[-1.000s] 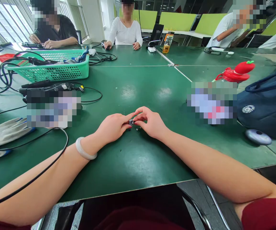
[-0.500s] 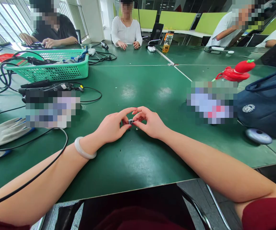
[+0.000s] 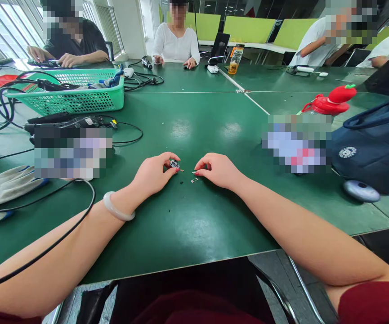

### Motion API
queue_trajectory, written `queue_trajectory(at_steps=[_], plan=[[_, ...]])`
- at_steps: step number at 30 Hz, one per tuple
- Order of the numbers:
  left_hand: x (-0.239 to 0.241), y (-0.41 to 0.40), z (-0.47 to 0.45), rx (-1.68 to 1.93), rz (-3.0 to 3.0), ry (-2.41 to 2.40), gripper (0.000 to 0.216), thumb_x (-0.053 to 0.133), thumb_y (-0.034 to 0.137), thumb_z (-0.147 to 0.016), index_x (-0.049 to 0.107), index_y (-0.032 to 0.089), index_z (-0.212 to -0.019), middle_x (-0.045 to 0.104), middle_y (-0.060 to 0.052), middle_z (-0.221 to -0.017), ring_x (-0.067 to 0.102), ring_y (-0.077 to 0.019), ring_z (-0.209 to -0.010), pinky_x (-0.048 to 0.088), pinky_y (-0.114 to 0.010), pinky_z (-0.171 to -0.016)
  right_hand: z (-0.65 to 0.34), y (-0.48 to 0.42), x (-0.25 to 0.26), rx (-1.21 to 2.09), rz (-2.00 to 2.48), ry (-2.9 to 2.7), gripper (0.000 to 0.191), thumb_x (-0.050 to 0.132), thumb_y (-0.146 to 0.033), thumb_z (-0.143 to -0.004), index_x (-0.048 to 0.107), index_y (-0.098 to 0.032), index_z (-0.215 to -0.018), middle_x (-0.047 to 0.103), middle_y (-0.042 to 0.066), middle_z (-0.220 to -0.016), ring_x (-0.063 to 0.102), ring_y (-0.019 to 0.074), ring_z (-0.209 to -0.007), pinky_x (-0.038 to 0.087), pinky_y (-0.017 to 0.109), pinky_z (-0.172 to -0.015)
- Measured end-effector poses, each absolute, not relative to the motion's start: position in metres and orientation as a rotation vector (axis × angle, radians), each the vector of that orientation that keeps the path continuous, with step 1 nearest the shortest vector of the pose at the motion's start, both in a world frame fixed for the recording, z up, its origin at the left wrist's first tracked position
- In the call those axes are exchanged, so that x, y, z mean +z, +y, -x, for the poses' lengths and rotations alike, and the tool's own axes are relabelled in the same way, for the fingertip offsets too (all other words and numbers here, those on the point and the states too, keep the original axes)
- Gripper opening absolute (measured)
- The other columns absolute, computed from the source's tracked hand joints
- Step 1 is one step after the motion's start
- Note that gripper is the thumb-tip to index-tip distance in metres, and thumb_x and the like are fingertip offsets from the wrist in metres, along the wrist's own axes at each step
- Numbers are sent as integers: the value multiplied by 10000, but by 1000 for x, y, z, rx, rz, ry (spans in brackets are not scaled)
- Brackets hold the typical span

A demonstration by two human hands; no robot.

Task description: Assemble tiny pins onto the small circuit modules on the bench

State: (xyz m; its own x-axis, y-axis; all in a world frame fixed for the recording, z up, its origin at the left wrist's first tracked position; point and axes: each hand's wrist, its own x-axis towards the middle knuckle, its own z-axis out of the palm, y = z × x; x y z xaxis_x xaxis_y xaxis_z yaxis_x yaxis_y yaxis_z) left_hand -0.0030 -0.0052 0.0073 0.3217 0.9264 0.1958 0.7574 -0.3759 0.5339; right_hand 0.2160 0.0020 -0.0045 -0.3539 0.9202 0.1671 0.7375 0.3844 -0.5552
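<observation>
My left hand [image 3: 154,173] rests on the green table [image 3: 187,216] and pinches a small dark component [image 3: 174,164] between thumb and forefinger. My right hand [image 3: 217,171] lies a short way to its right, fingers curled, with thumb and forefinger pinched on a tiny metal piece [image 3: 194,172]. Between the hands, a small silvery part [image 3: 194,180] and a dark speck [image 3: 181,182] lie loose on the table. A pale bangle [image 3: 116,209] circles my left wrist.
A green basket [image 3: 69,94] of cables stands far left, black cables [image 3: 79,189] and a white glove [image 3: 5,189] nearer. A navy bag [image 3: 373,144] and red-topped bottle [image 3: 332,101] sit at right. Other people sit along the far side.
My hands, joined on the small component before, have drawn apart. The left keeps the component; the right has shifted right and down toward the table.
</observation>
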Motion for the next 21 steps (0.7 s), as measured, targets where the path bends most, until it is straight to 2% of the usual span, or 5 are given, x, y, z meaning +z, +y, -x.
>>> queue_trajectory(at_steps=[5, 8, 13, 21], plan=[[5, -2, 3, 601, -2253, 1433, 209, 606, 310, -799, 591, 238, -995, 727, -17, -948, 648, -213, -901, 470, -353, -812, -208, 0, -6, 495, 1439, -2271, 94, 665, -182, -802, 685, -196, -711, 611, 15, -777, 532, 140, -717, 383, 273, -659], [7, -4, 2, 556, -2272, 1320, 186, 596, 324, -812, 576, 235, -974, 727, -7, -963, 645, -207, -939, 467, -347, -833, -205, 1, -7, 460, 1439, -2305, 118, 646, -180, -826, 669, -189, -711, 610, 21, -785, 537, 149, -741, 383, 278, -675], [11, -10, -1, 523, -2249, 1203, 209, 603, 348, -803, 591, 233, -977, 712, 11, -867, 649, -174, -827, 469, -306, -767, -205, 2, -9, 371, 1394, -2388, 135, 583, -160, -873, 657, -181, -762, 626, 48, -843, 555, 177, -822, 395, 292, -722], [6, -4, 1, 667, -2164, 1396, 245, 680, 321, -734, 630, 214, -948, 652, 2, -813, 564, -139, -694, 454, -277, -678, -203, 3, -13, 258, 1445, -2426, 160, 515, -175, -918, 643, -178, -820, 625, 56, -903, 562, 180, -842, 390, 287, -723]])
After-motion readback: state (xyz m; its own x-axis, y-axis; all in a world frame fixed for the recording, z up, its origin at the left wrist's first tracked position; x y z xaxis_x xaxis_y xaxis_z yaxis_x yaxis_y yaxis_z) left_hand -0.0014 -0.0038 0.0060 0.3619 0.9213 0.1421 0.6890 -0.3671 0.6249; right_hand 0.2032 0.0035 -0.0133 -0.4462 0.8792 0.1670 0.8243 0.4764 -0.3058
